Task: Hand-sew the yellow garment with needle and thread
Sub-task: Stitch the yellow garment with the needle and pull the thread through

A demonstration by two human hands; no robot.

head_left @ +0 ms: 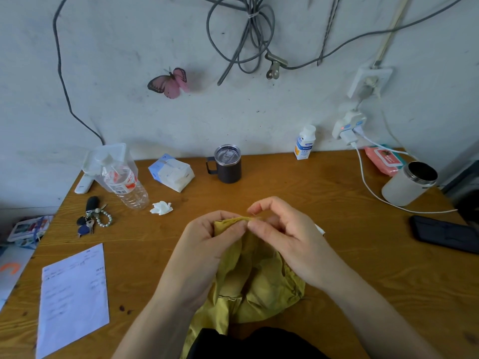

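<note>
Wooden desk (324,182) against a scuffed white wall (129,112): I log left hand (207,244) gripping the yellow garment (259,281) by its raised edge, right hand (285,234) pinching that edge alongside.

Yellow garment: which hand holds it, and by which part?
Both: the left hand grips the yellow garment at its bunched top edge; the right hand pinches that same edge.

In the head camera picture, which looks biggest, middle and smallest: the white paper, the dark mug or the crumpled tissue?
Largest: white paper, partly because it lies nearest the camera.
Then dark mug.
Smallest: crumpled tissue.
</note>
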